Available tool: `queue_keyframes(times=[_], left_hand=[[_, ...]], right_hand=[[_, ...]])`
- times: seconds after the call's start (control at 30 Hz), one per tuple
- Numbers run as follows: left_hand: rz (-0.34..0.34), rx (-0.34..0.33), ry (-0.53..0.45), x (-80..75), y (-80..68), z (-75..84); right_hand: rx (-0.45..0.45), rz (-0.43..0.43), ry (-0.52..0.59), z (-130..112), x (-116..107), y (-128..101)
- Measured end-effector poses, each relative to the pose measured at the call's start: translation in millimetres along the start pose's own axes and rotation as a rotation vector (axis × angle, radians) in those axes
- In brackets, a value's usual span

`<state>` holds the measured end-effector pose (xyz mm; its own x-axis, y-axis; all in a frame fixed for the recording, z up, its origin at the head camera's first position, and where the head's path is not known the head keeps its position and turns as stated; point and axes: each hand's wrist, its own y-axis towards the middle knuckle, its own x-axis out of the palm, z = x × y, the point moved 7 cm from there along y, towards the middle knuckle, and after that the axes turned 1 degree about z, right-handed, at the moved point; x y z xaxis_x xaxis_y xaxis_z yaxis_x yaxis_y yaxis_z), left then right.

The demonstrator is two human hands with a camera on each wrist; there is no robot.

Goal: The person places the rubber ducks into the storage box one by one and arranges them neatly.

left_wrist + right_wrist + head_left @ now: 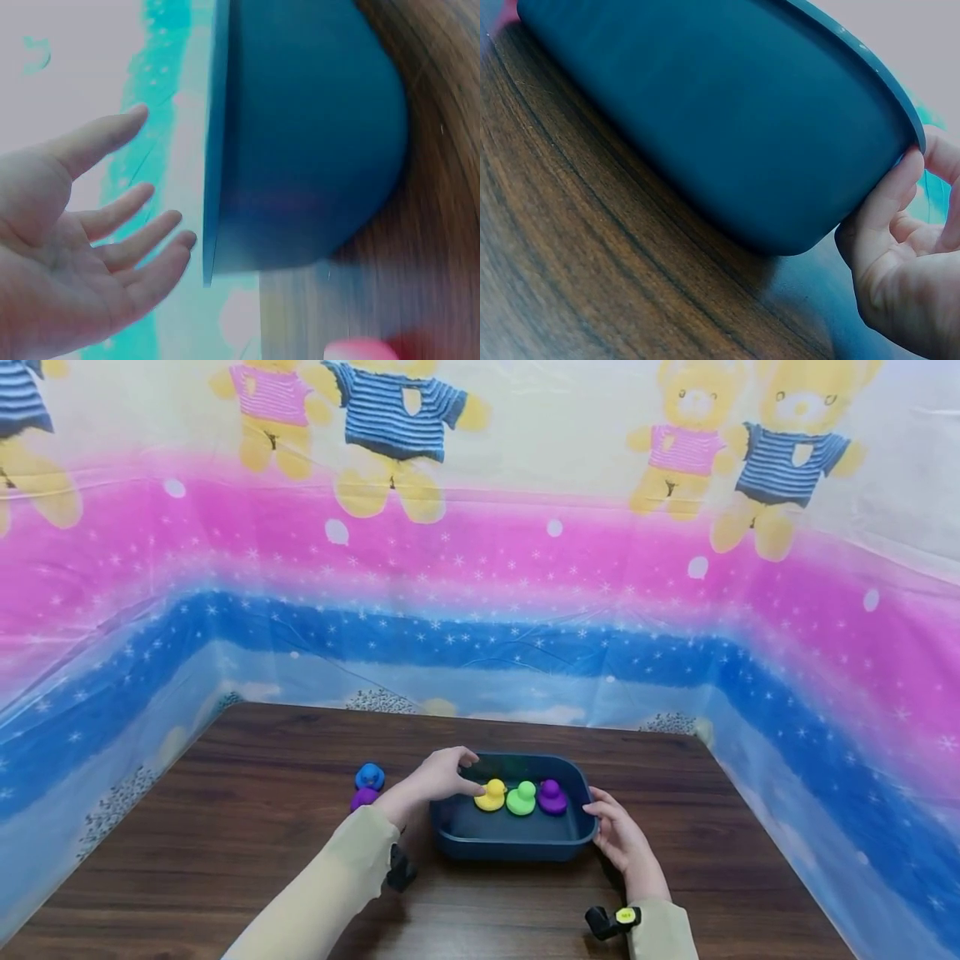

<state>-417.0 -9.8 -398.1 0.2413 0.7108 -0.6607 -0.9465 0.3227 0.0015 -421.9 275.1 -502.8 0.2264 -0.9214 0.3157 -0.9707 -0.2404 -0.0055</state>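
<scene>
Head view shows a dark blue tub [517,847] sitting on a brown wooden table [225,827], near the middle and close to the person. Inside it three small toy ducks stand in a row: a yellow duck [492,795], a green duck [521,798] and a purple duck [552,797]. Two more toys, a blue duck [369,776] and another purple one [363,798], sit on the table just left of the tub.

The left hand [442,775] reaches over the tub's left rim with its fingertips at the yellow duck; whether they pinch it or only touch it I cannot tell from above. In the left wrist view the left hand's fingers [112,247] are spread and relaxed beside the tub's rim, holding nothing that shows. The right hand [618,831] rests against the tub's right end, and in the right wrist view its thumb [889,195] presses on the outer wall just under the rim [870,64], the other fingers curled loosely behind.

The ducks look like small, light, soft rubber toys, easy to squash and probably a little slick, so a gentle pinch across the body or head should do. The tub appears to be stiff, smooth plastic and light enough to slide, so bracing it at the rim seems wise.
</scene>
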Motion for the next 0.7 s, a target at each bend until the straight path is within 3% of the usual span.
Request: queue_keyframes(times=[0.2,0.47,0.7], left_hand=[[0.068,0.043,-0.099,-30.9,-16.9,-15.3],[0.179,0.088,-0.147,-66.8,-39.5,-43.2],[0.273,0.017,-0.172,-88.8,-51.7,-80.3]], right_hand=[[0.109,0.165,0.035,-5,4,-5],[0.148,0.174,0.066,-7,7,-8],[0.136,0.202,0.044,-3,5,-5]])
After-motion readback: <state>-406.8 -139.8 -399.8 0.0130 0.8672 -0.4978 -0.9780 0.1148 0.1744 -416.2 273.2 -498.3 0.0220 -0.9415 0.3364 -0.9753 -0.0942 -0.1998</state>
